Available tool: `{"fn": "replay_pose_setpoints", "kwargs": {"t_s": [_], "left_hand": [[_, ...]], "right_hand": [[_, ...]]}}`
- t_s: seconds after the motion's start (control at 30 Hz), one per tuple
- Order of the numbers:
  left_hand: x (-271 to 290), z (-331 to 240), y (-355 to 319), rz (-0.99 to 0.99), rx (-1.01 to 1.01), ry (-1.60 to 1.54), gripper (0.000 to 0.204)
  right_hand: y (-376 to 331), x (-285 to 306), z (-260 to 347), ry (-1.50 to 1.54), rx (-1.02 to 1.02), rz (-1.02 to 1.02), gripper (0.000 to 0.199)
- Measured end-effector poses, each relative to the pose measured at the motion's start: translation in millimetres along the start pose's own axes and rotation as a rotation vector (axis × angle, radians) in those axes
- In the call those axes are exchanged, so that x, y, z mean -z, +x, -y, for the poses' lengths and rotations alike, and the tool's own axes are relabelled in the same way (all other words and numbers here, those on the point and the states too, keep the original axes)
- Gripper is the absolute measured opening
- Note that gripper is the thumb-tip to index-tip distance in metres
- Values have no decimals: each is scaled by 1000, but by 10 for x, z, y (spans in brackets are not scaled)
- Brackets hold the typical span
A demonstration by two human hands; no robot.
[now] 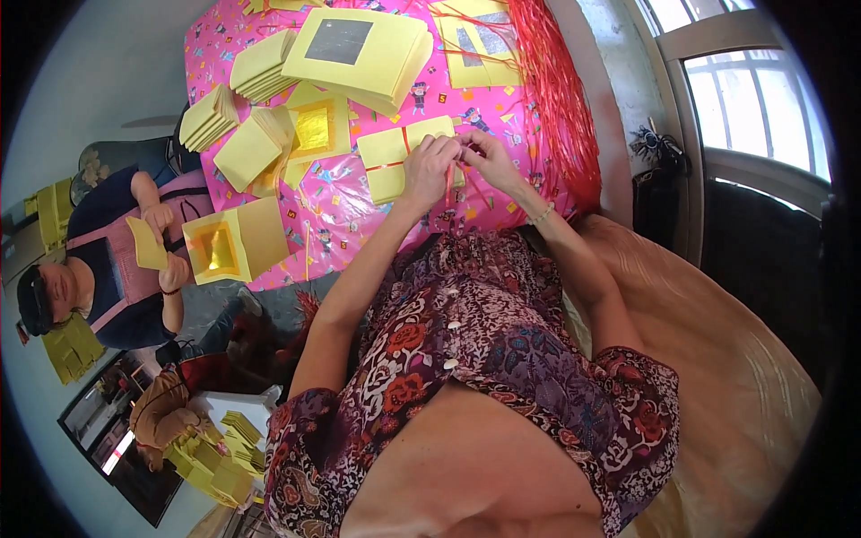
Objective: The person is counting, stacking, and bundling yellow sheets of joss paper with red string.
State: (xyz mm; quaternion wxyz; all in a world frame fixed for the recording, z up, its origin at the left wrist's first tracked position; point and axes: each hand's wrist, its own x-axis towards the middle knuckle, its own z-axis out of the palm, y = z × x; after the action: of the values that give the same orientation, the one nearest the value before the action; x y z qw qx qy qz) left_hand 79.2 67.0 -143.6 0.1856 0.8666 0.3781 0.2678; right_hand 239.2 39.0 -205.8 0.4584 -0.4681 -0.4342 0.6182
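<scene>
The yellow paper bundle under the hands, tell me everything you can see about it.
The yellow paper bundle is a flat rectangular stack of thin yellow sheets lying on the pink patterned tablecloth near the table's front edge. A thin red string crosses it lengthwise and widthwise. The left hand rests on its right end, with the right hand beside it pinching the string. Its right end is hidden by the hands.

i see a short-sleeved dress (466,359) in dark purple with red and white flowers, small white buttons (453,325) down the front. a thin pale bracelet (541,213) sits on my right wrist; both forearms are bare.
</scene>
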Motion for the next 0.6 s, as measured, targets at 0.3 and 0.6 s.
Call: {"fn": "replay_pose_setpoints", "kwargs": {"t_s": [0.3,0.6], "left_hand": [[-92,21,-36,-265,142,-126,14],[-74,-2,-54,-254,203,-226,12]], "right_hand": [[31,34,-31,-48,80,-47,21],[127,154,107,-178,132,105,20]]}}
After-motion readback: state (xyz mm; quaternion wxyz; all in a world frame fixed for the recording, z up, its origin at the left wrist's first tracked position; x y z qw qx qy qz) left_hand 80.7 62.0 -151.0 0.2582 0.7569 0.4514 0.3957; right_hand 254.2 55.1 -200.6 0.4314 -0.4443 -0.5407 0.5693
